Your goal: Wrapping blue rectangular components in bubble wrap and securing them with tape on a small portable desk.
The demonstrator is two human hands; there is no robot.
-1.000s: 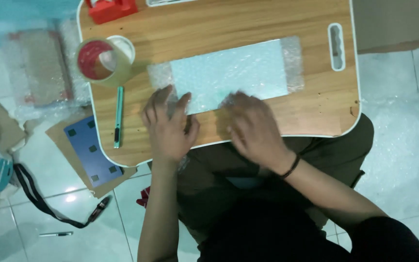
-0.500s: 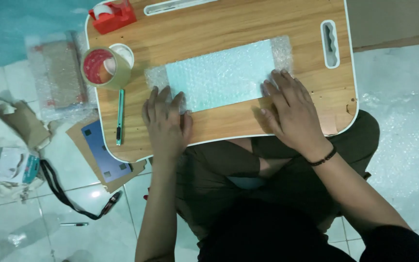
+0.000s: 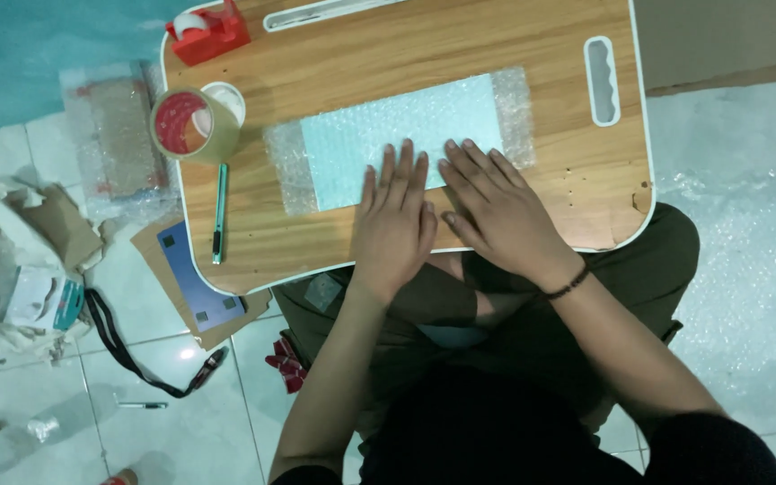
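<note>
A flat light-blue item wrapped in clear bubble wrap (image 3: 379, 135) lies on a small wooden lap table (image 3: 496, 45). My left hand (image 3: 394, 220) lies flat, fingers spread, on the near edge of the wrapped item. Beside it, my right hand (image 3: 496, 211) also presses flat on the near edge, with a dark band at the wrist. The two hands nearly touch at the middle of the table's front. Neither hand grips anything.
On the table's left stand a roll of brown tape (image 3: 192, 124), a red tape dispenser (image 3: 208, 31) and a green utility knife (image 3: 219, 211). Cardboard (image 3: 195, 283), crumpled paper (image 3: 20, 251), a black strap (image 3: 127, 350) and bubble wrap (image 3: 747, 269) lie on the tiled floor.
Both hands have come together at the middle of the wrapped item's near edge; the left moved right, the right moved left. The camera view shifted slightly.
</note>
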